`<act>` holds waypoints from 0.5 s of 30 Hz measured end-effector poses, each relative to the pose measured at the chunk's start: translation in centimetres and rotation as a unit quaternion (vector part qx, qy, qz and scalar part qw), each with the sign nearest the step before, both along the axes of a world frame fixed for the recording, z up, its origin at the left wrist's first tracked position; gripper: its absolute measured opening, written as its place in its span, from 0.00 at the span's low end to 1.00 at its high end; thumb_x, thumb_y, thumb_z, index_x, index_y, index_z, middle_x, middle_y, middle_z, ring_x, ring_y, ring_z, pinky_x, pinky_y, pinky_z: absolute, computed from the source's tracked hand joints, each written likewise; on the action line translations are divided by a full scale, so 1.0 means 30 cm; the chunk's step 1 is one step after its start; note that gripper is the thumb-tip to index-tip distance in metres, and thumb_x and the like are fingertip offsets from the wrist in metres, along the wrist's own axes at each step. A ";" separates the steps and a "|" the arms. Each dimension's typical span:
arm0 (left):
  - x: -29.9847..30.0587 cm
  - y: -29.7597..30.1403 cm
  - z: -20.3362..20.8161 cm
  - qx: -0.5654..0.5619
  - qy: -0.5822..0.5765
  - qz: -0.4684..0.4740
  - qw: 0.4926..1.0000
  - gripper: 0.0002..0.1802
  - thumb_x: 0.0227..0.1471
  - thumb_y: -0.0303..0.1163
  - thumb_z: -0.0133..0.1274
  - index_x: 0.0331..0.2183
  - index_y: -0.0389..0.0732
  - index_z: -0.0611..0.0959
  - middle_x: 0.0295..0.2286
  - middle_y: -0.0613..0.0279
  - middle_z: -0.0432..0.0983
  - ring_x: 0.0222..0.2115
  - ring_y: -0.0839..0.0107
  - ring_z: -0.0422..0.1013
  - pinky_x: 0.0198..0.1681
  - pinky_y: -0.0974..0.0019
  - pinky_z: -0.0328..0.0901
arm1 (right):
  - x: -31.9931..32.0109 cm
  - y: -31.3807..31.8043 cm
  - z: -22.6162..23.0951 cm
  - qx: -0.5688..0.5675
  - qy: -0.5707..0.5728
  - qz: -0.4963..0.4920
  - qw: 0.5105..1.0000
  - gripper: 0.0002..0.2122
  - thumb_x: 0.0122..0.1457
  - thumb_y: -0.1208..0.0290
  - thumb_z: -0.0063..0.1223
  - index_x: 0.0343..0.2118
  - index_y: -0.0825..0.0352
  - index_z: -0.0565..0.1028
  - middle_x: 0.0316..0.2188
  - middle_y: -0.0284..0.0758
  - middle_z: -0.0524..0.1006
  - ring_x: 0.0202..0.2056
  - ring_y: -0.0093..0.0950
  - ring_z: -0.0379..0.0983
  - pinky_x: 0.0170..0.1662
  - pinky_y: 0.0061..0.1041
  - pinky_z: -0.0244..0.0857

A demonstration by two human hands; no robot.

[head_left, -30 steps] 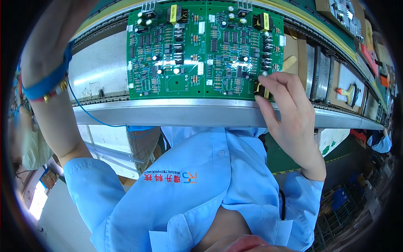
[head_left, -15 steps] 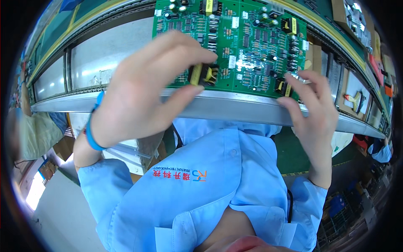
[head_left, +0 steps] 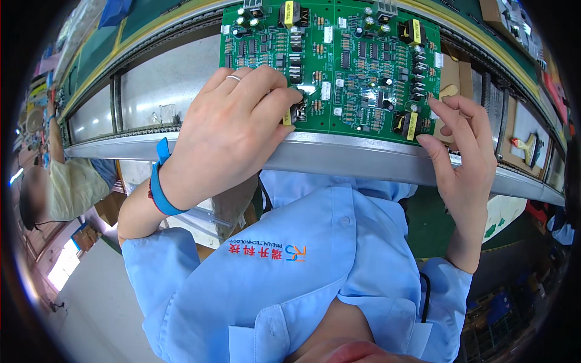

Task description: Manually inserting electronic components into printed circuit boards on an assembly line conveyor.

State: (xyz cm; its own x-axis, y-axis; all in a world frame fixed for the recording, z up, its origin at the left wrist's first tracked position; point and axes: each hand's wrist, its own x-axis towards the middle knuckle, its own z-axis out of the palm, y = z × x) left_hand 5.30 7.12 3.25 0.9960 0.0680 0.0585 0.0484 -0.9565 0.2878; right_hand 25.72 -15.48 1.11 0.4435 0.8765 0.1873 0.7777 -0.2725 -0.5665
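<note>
A green circuit board [head_left: 331,66] carrying several components lies across the metal rail. My left hand [head_left: 233,118], with a ring and a blue wrist strap [head_left: 158,187], is closed on a black-and-yellow transformer [head_left: 287,117] at the board's near left part. The fingers hide most of that transformer. Whether its pins are in the board, I cannot tell. At the board's near right corner, my right hand [head_left: 463,136] is open with its fingers apart. Its thumb is close beside another yellow-topped transformer [head_left: 411,126], which sits on the board. Two more such transformers stand along the far side.
The metal rail [head_left: 357,158] runs along the board's near edge. Right of the board lie cardboard pieces [head_left: 461,75] and a tray with a brush-like tool [head_left: 529,148]. Another person [head_left: 72,190] is at the far left.
My left hand has brought the transformer down onto the board and now covers more of it. My right hand has drawn slightly away from the right transformer. The view has shifted a little.
</note>
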 end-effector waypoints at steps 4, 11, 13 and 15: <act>0.003 0.005 0.004 0.010 0.004 -0.020 1.000 0.24 0.35 0.26 0.66 0.40 0.39 0.80 0.38 0.59 0.73 0.37 0.60 0.71 0.40 0.59 0.63 | 0.021 -0.010 -0.012 -0.009 0.019 -0.013 1.000 0.19 0.48 0.75 0.66 0.46 0.64 0.78 0.45 0.35 0.73 0.34 0.31 0.76 0.31 0.26 0.70; 0.021 0.004 0.008 0.021 0.003 -0.019 1.000 0.25 0.35 0.27 0.66 0.40 0.39 0.80 0.38 0.59 0.74 0.37 0.60 0.71 0.40 0.59 0.63 | 0.069 -0.012 -0.010 0.000 0.004 -0.018 1.000 0.19 0.48 0.75 0.65 0.46 0.64 0.78 0.45 0.35 0.73 0.34 0.31 0.75 0.31 0.27 0.70; 0.033 0.015 0.002 0.004 0.004 -0.030 1.000 0.24 0.35 0.27 0.66 0.40 0.39 0.80 0.38 0.59 0.74 0.37 0.60 0.71 0.40 0.60 0.63 | 0.090 -0.008 0.004 0.017 0.004 -0.018 1.000 0.18 0.49 0.75 0.64 0.46 0.64 0.78 0.44 0.35 0.73 0.32 0.30 0.75 0.30 0.26 0.69; 0.018 0.015 0.015 0.016 0.000 -0.030 0.999 0.24 0.36 0.28 0.65 0.40 0.40 0.80 0.37 0.60 0.74 0.37 0.60 0.72 0.39 0.60 0.63 | 0.124 0.021 0.011 0.031 0.013 -0.024 0.999 0.18 0.50 0.76 0.64 0.46 0.63 0.78 0.44 0.35 0.73 0.31 0.30 0.74 0.29 0.25 0.68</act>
State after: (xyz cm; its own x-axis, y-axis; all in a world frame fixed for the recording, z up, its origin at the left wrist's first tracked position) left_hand 5.83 7.58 3.70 0.9982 0.0053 0.0602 -0.0104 -0.9662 0.2577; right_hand 29.46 -14.84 1.43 0.4901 0.8414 0.2276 0.7494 -0.2734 -0.6031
